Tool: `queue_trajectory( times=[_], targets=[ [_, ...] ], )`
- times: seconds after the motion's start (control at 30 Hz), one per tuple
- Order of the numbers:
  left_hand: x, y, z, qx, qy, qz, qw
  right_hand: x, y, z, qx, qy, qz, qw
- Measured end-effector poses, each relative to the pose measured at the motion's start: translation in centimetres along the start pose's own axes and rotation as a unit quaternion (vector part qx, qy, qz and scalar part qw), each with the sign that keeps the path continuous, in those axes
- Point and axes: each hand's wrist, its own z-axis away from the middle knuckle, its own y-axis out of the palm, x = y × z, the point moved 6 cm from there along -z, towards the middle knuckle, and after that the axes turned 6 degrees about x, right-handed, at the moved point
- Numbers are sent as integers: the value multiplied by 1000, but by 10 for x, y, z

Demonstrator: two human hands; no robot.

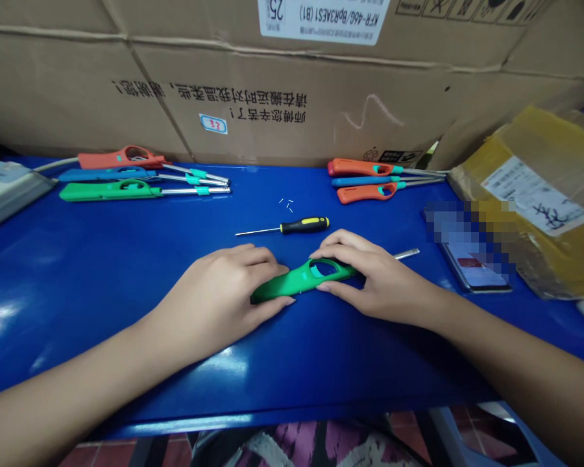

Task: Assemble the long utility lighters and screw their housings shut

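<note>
A green long-necked gas lighter (292, 282) lies across the middle of the blue table, its metal tube pointing right. My left hand (233, 282) is closed around the handle's left end, thumb along the near side. Fingers and thumb of my right hand (372, 275) pinch the lighter around the trigger opening and hide the base of the tube. Just beyond my hands rests a screwdriver (305, 225) with a black and yellow handle, tip to the left. Several tiny screws (288, 205) are scattered behind it.
At the back left lie an orange lighter (104, 160), a blue lighter (97, 174) and a green lighter (97, 191). More lighters (365, 194) lie back right. A phone (472, 253) sits by a taped parcel (530, 259). A large cardboard box (253, 136) walls off the back.
</note>
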Motion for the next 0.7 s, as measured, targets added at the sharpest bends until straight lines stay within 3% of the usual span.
queue_trajectory(
  times=[0.3,0.7],
  targets=[
    [-2,0,1,-8,-2,5,1000,1,-3,0,-6,-11,-22,1000],
    [-1,4,0,-9,2,-5,1000,-2,2,1,2,3,44,999]
  ],
)
